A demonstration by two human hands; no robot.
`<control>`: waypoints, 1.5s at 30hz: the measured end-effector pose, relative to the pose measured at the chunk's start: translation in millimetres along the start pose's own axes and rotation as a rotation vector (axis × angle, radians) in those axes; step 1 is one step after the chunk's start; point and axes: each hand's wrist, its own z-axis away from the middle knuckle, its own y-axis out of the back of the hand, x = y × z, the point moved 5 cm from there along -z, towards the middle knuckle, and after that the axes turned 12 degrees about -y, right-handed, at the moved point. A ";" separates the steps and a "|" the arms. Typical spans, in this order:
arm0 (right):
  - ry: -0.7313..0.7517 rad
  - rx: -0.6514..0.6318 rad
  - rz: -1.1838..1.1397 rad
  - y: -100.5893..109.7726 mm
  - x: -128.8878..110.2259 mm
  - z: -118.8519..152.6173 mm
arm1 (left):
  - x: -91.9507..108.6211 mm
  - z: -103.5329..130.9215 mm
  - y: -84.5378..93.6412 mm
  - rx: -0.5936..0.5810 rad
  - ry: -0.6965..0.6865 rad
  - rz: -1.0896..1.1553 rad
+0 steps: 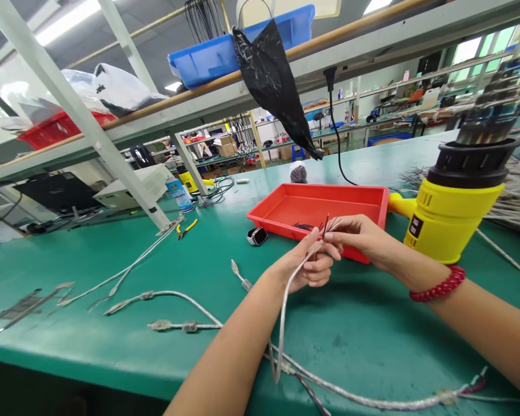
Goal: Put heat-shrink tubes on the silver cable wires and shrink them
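My left hand is closed around the end of a clear-jacketed silvery cable, just in front of the red tray. Thin stripped wires and a short black sleeve stick up from that end. The fingertips of my right hand pinch at these wires; whether they grip the sleeve or a wire is hard to tell. The cable loops down to the table. Beside it lie another cable with a split wire end and branches with plugs.
The red tray holds small black pieces. A yellow heat gun stands nose-up at right, near a bundle of cables. A smartwatch, yellow-handled pliers and tweezers lie on the green table. A black bag hangs overhead.
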 end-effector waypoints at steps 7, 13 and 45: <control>-0.021 0.152 -0.131 7.5 5.7 -2.0 | 29.1 12.6 25.9 0.110 -0.095 -0.448; -0.036 0.044 -0.227 3.9 4.4 -0.7 | 15.5 4.4 15.2 0.012 -0.088 -0.393; 0.027 0.156 0.068 4.3 5.5 -2.9 | 22.8 -1.4 13.4 0.391 -0.356 -0.810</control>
